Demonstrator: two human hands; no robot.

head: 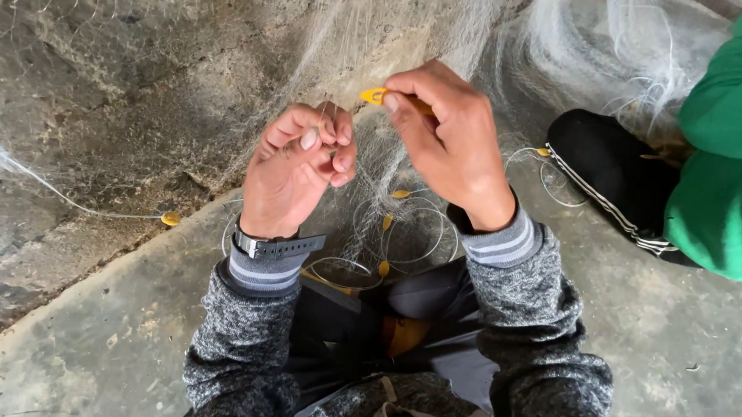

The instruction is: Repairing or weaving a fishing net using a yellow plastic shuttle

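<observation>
A fishing net (372, 163) is being worked on with a yellow netting needle (376, 95) just above the centre of the frame.

The netting needle is being pinched closed in the right hand (451, 145), its long axis lying nearly level and its tip pointing toward the left of the frame. Strands of the pale net are being gripped tight between the curled fingers of the left hand (294, 177). Small yellow floats (171, 219) are being shown on the concrete floor (95, 347), lower left.
</observation>
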